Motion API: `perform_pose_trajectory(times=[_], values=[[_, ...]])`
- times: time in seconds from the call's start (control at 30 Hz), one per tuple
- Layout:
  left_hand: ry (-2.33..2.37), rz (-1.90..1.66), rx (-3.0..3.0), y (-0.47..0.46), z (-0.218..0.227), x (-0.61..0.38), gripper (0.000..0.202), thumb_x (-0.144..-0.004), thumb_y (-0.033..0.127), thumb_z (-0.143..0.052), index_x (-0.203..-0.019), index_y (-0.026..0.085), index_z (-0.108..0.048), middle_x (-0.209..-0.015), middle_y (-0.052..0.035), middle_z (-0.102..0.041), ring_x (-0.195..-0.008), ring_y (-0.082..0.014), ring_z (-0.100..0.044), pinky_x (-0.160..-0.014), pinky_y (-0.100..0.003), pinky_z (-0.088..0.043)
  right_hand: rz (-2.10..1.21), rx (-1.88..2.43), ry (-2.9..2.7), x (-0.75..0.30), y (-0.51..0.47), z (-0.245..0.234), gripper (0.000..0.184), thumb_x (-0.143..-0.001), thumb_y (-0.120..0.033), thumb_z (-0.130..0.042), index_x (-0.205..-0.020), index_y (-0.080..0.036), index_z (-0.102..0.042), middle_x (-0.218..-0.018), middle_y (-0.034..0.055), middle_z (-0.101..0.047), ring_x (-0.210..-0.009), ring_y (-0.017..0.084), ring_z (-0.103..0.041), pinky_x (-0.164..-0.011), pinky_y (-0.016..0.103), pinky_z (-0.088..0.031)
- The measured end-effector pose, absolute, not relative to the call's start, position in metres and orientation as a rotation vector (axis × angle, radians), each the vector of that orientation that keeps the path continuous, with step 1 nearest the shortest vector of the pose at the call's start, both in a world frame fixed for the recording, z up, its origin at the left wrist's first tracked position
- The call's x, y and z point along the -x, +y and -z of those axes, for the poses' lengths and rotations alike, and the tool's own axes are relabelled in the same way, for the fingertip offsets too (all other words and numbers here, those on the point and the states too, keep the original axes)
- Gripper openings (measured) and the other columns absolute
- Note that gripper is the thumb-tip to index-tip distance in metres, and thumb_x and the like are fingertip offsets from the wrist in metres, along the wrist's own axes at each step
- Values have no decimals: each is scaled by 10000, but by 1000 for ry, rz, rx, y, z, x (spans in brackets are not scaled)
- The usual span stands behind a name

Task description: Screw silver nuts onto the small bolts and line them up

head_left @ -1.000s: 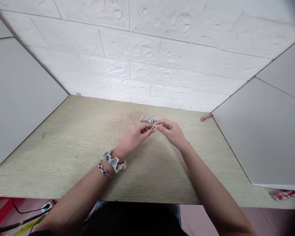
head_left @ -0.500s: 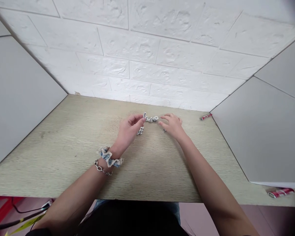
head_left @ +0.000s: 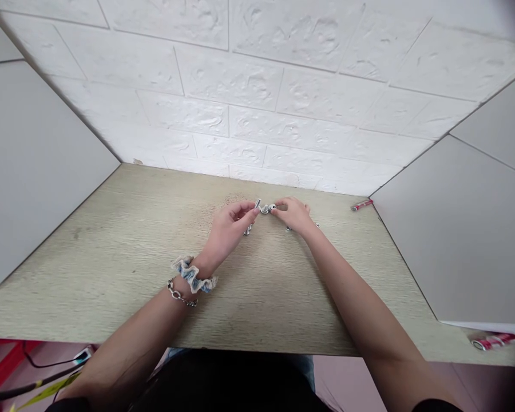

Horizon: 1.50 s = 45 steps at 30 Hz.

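Small metal bolts and nuts [head_left: 264, 210] sit in a tight group on the wooden table [head_left: 111, 274], between my two hands. My left hand [head_left: 228, 232] has its fingertips at a short metal bolt [head_left: 258, 203] that stands at the group's left end. My right hand [head_left: 294, 215] reaches in from the right, its fingertips at a round nut [head_left: 273, 207]. Another small bolt [head_left: 248, 230] lies just below my left fingers. A small metal piece [head_left: 288, 229] lies under my right hand.
A red-and-silver pen [head_left: 361, 205] lies at the table's far right corner. White brick-textured wall [head_left: 240, 114] rises behind, with grey side panels [head_left: 38, 160] left and right. A red object [head_left: 494, 341] rests at the near right. A scrunchie [head_left: 192, 276] and chain bracelet [head_left: 180, 293] circle my left wrist.
My hands have come closer together around the group. My left fingertips have reached the bolt, and my right hand has closed in from its spread position to the nut.
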<state>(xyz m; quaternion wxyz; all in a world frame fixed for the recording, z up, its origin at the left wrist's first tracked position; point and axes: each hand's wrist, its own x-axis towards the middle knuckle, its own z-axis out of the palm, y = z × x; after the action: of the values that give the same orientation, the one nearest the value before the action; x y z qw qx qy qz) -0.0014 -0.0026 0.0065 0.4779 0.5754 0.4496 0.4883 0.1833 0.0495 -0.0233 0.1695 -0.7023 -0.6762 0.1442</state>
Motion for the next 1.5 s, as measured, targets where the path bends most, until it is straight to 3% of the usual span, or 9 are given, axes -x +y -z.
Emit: perform_pose_trajectory(times=[0.7, 1.27, 1.33, 1.5], values=[[1100, -1129, -1493, -2, -3, 2, 337, -720, 425, -572, -911, 158, -647, -676, -12, -601, -570, -91, -501, -494, -198, -382, -317, 1926, -1905, -180, 49, 29, 255, -746, -440, -511, -865, -255, -641, -1062, 44, -593, -1031, 249, -470, -934, 576, -103], [1128, -1154, -1605, -2, 0, 1, 310, -736, 399, -566, -912, 159, -652, -740, -34, -647, -636, -118, -550, -572, -228, -420, -214, 1849, -1820, -181, 49, 29, 233, -755, -412, -503, -819, -238, -644, -1053, 51, -601, -1017, 254, -487, -944, 602, -90], [1136, -1141, -1625, -2, 0, 1, 302, -740, 399, -561, -909, 164, -650, -743, -32, -646, -633, -116, -546, -566, -227, -416, -196, 1789, -1754, -182, 45, 25, 219, -749, -391, -507, -801, -227, -643, -1022, 48, -615, -1006, 247, -501, -957, 583, -123], [1121, -1107, -1669, -6, 1, -3, 287, -745, 387, -559, -896, 158, -643, -747, -32, -645, -627, -113, -545, -573, -233, -420, -375, 1417, -1535, -179, 16, 9, 215, -707, -363, -551, -802, -192, -642, -880, 45, -653, -840, 178, -574, -852, 370, -401]])
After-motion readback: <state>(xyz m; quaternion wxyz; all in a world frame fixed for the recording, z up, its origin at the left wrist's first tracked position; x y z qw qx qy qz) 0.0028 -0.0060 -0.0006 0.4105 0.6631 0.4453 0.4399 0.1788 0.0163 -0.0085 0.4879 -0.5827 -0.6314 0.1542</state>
